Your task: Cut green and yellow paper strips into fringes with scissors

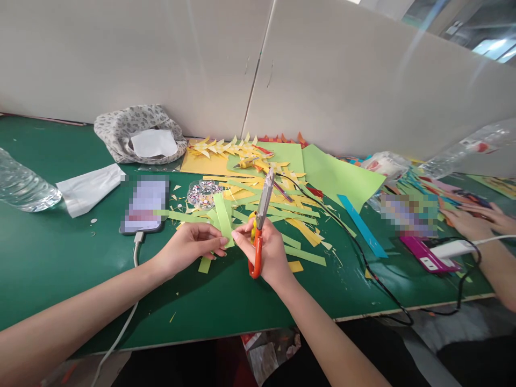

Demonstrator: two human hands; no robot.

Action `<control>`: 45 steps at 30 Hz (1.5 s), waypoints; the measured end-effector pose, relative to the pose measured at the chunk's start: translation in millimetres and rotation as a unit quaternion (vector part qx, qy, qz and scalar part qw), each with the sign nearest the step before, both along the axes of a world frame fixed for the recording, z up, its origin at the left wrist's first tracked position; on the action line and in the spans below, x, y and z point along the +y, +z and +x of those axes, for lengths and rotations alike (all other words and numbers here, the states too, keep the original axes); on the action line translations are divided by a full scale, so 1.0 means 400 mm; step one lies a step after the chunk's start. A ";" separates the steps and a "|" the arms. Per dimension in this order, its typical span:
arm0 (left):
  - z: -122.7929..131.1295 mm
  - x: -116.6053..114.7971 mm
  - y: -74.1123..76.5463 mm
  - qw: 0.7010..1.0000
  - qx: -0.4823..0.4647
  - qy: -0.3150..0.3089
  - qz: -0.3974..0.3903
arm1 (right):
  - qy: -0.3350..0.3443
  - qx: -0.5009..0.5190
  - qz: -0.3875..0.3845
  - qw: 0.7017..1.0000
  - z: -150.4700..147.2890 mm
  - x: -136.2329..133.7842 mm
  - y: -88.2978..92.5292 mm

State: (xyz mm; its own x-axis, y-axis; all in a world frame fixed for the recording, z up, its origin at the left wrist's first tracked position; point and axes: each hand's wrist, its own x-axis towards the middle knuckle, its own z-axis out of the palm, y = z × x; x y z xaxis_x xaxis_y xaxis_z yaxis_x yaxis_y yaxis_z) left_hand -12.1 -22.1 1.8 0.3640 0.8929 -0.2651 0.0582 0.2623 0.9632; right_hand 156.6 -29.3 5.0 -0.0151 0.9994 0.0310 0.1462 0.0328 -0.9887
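My left hand (189,244) pinches the lower part of a light green paper strip (223,215) that stands nearly upright above the green table (60,252). My right hand (268,252) is closed around orange-handled scissors (258,231), whose blades point up and away; its fingertips also touch the same strip. Both hands meet just in front of a heap of green and yellow paper strips (278,209).
A phone (143,207) on a white cable lies left of my hands, with a small tray of beads (203,193) beside it. A plastic bottle (22,188), white paper and a cloth bag (139,134) are at the left. Another person's hands (478,220) work at the right near a black cable.
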 end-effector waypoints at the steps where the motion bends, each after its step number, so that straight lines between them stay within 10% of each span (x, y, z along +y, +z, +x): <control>1: 0.000 0.000 0.001 1.000 0.000 0.000 -0.002 | -0.008 -0.004 0.002 1.000 0.000 0.001 0.001; 45: 0.001 0.003 0.003 1.000 -0.011 0.024 0.006 | 0.055 -0.009 -0.023 0.998 0.011 -0.001 0.003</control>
State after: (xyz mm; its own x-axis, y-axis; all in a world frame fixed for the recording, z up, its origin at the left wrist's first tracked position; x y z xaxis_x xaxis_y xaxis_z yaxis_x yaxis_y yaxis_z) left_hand -11.8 -20.8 3.1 0.3271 0.9124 -0.2463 0.0243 0.2524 0.9673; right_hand 161.2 -29.8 6.1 -0.1250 0.9920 -0.0160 0.1627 0.0046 -0.9867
